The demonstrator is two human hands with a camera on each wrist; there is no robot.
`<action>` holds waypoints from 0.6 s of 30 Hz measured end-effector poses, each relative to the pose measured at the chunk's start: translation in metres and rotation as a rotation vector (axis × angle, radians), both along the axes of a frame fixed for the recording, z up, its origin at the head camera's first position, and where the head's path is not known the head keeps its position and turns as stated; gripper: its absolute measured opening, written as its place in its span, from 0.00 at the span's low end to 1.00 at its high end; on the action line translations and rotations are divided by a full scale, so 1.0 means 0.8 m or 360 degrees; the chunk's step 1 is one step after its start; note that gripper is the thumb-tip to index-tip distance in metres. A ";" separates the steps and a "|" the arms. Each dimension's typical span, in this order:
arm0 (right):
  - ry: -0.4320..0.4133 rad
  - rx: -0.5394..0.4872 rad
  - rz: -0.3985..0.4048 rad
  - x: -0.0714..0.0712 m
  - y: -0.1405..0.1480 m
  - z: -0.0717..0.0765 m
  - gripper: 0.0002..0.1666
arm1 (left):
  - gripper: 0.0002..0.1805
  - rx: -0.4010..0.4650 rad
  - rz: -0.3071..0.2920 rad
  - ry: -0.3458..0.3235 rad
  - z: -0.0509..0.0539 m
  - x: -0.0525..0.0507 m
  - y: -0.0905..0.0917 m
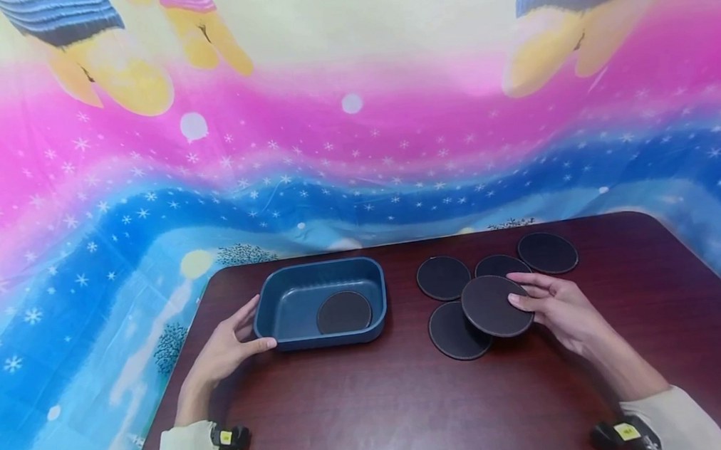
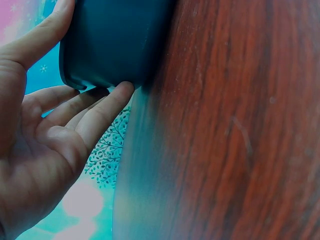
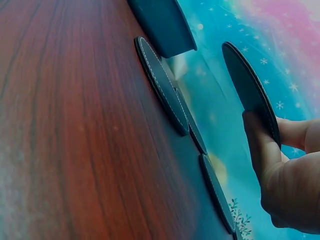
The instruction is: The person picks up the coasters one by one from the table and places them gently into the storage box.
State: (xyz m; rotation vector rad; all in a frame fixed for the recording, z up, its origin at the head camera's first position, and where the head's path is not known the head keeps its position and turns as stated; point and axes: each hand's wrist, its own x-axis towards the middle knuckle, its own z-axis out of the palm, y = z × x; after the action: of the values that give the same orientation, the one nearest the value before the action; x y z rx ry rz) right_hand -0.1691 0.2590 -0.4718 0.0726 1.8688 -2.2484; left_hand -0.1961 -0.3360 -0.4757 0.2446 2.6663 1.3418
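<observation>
Head view: near right, our right hand [image 1: 564, 311] pinches a dark disc [image 1: 493, 305] by its edge; left, our left hand [image 1: 226, 344] grips the blue container [image 1: 319, 341], an inner disc [image 1: 344, 313] inside. One flat disc [image 1: 547, 253] lies far right. We should keep the pinch level, container braced.

On your table [image 1: 377, 409], behind which a backdrop [image 1: 354, 147] hangs, the container [image 1: 319, 341] sits left, your left hand [image 1: 226, 347] at its left end, an inner coaster [image 1: 344, 313] in its right half. Right of it lie a front coaster [image 1: 457, 334] and three rear coasters [image 1: 444, 278]; your right hand [image 1: 559, 308] holds a raised coaster [image 1: 493, 305] above the table.
</observation>
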 end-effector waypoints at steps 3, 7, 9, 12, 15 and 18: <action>0.0003 -0.0031 -0.0008 -0.002 -0.002 0.001 0.21 | 0.56 -0.0007 0.0001 0.0004 0.000 0.000 0.000; -0.0008 -0.0059 -0.0034 -0.003 -0.005 0.003 0.22 | 0.56 -0.0010 0.0004 0.0006 0.000 0.000 0.000; -0.0011 -0.0072 -0.0047 -0.004 -0.006 0.005 0.22 | 0.56 -0.0013 0.0005 0.0006 0.000 0.001 0.001; -0.0008 -0.0080 -0.0055 -0.005 -0.008 0.006 0.22 | 0.56 -0.0016 0.0006 0.0006 0.001 0.001 0.001; -0.0006 -0.0071 -0.0055 -0.005 -0.009 0.007 0.22 | 0.56 -0.0017 0.0004 0.0010 0.001 0.001 0.001; -0.0002 -0.0052 -0.0052 -0.007 -0.010 0.007 0.23 | 0.56 -0.0016 0.0000 0.0016 0.000 0.001 0.001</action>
State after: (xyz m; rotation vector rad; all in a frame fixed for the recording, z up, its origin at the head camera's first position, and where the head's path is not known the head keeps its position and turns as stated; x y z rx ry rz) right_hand -0.1749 0.2509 -0.4660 0.1001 1.8425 -2.2991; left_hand -0.1952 -0.3352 -0.4756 0.2506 2.6804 1.3305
